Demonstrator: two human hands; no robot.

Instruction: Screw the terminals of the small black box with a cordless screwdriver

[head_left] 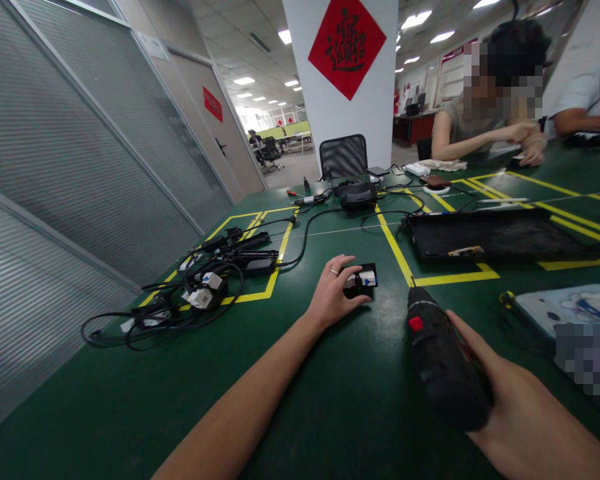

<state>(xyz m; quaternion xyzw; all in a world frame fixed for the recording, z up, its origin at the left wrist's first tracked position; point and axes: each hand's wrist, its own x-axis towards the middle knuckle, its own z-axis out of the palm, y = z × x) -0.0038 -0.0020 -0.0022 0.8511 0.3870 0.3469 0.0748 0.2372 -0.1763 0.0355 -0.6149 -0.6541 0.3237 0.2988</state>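
Observation:
My left hand (334,291) rests on the green table, its thumb and fingers closed around a small black part (368,275) with white and blue pieces in it. What exactly this part is, I cannot make out. In my right hand (500,393) is a black cordless drill (443,360) with a red button on top. Its thin bit (413,283) points away from me, to the right of the small part and apart from it. The fingers around the drill's handle are mostly hidden.
Tangled black cables and adapters (205,290) lie on the left. A black tray (480,233) sits at the right, with a pale blue case (570,307) nearer me. A black device (357,195) and cables are farther back. Another person (495,107) sits across the table.

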